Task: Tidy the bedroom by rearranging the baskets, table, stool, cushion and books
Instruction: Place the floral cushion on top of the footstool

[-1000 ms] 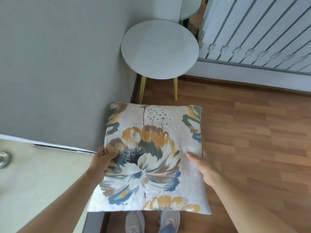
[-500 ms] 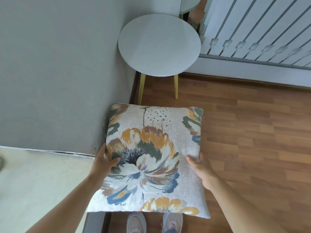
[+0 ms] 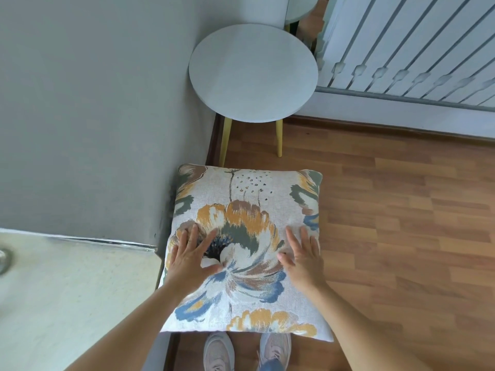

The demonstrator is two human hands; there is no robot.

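We are resting 2 flat, spread hands on the cushion (image 3: pixel 246 210), left hand (image 3: pixel 188 259) wall-side and right hand (image 3: pixel 301 259) opposite, with the round bench (image 3: pixel 253 73) standing straight ahead.

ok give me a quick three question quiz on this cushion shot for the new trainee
1. True or false: the left hand and the right hand both lie flat, fingers spread, on top of the floral cushion.
2. The legs of the round table are: A black, B yellow, C red.
3. Fill in: below the cushion's near edge, the person's ___ show on the wood floor.
Key: 1 true; 2 B; 3 shoes.
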